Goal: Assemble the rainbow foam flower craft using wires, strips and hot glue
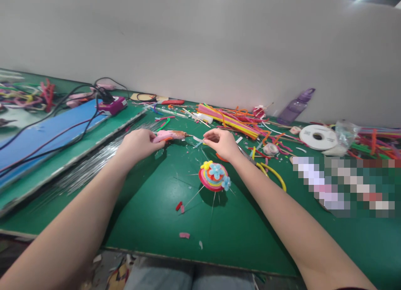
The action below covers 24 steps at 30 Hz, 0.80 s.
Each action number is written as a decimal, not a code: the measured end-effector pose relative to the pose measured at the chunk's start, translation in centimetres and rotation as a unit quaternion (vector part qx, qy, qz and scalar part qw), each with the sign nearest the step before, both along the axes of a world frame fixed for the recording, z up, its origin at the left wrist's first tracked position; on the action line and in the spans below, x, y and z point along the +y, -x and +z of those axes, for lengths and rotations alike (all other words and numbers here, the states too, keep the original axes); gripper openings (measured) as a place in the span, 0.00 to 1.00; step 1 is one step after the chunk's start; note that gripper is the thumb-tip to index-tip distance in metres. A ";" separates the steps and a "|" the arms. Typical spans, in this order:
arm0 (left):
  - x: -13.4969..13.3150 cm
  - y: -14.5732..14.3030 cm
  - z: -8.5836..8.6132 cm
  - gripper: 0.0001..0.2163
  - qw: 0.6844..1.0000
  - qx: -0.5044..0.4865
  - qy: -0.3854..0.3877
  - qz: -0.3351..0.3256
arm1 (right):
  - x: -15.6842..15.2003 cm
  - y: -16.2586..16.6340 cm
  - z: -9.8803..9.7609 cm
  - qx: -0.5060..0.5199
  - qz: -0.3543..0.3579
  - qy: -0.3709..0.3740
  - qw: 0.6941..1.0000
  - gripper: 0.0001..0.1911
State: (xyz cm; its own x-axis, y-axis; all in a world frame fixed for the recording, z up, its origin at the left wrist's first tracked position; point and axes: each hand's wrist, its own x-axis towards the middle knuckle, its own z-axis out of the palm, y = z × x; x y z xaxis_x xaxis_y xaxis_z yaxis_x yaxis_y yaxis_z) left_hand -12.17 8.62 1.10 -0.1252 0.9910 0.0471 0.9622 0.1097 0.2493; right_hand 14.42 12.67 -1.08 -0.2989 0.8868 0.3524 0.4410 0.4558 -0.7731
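Observation:
My left hand (139,143) is closed round a pink glue gun (171,135) whose nozzle points right. My right hand (220,142) pinches a small pale strip (198,139) just ahead of that nozzle. Both hands hover over the green table mat (150,223). Below them lies a round multicoloured pipe-cleaner piece (214,176) with a yellow and two blue flowers on top and thin wires sticking out around it.
A heap of coloured pipe cleaners (232,119) lies behind the hands. A white tape roll (317,137), a purple bottle (296,106) and a clear bag sit at the right. At the left are a blue board (44,135), cables, a bundle of thin wires (94,165) and a magenta box (112,105).

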 end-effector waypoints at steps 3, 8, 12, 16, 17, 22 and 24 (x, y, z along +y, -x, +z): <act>-0.2 -0.2 0.2 0.23 1.000 0.000 0.005 0.000 | 0.0 0.0 0.0 0.001 0.003 0.007 1.000 0.05; -0.5 -0.4 0.6 0.24 1.000 -0.003 0.008 -0.006 | 0.1 0.0 -0.1 0.000 0.004 0.008 1.000 0.05; -0.4 -0.3 0.4 0.23 1.000 -0.002 0.007 -0.002 | 0.0 0.0 0.0 0.000 0.004 0.005 1.000 0.05; -0.2 -0.2 0.2 0.22 1.000 0.001 0.003 -0.001 | 0.0 0.1 0.0 0.001 0.003 0.004 1.000 0.05; -0.1 -0.2 0.1 0.21 1.000 0.001 0.001 -0.002 | 0.0 0.1 0.0 0.001 0.003 0.005 1.000 0.05; -0.1 -0.1 0.0 0.21 1.000 -0.004 -0.005 -0.005 | -0.1 0.1 0.0 0.001 0.001 0.004 1.000 0.05; -0.1 -0.1 0.0 0.21 1.000 -0.001 -0.004 -0.007 | -0.1 0.1 0.0 0.001 -0.001 0.003 1.000 0.05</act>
